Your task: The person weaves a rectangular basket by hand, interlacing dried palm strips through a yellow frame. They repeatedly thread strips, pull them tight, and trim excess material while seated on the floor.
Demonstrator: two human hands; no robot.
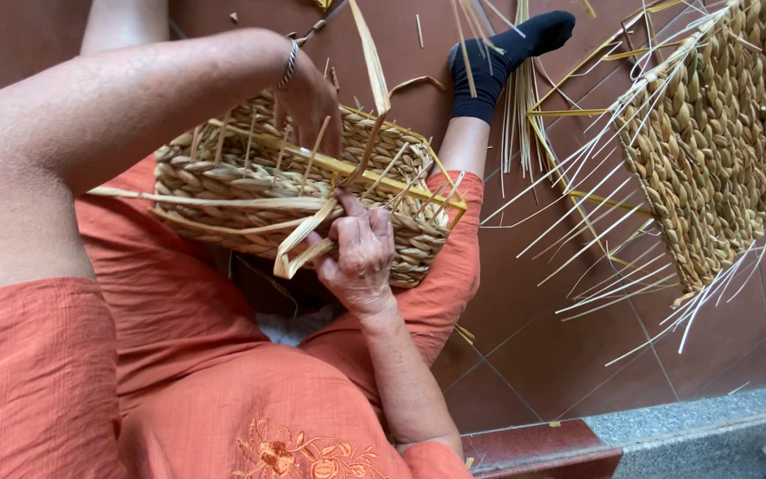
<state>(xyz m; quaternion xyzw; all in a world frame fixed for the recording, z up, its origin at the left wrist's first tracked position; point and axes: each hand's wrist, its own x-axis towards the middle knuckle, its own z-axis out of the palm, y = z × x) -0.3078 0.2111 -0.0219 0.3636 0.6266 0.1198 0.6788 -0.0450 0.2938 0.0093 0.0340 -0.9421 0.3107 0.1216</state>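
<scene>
While pinched in the right hand point(361, 253) grip, straw strand point(308, 239) against basket point(223, 191), left hand point(312, 102) grip unclear

Half-woven straw basket point(223, 191) on lap

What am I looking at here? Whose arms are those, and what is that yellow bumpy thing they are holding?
This picture comes from a camera worn on a person's head, looking down, so you see their own arms and lap in orange clothes. There is no machine, just two bare hands. On the lap sits a half-woven basket made of dry straw-coloured plant strips. The right hand pinches a flat strip against the basket's side. The left hand, with a bracelet at the wrist, reaches over the basket's far rim. On the reddish tiled floor to the right lies another woven piece with long loose stalks sticking out. A foot in a black sock rests further away.
</scene>
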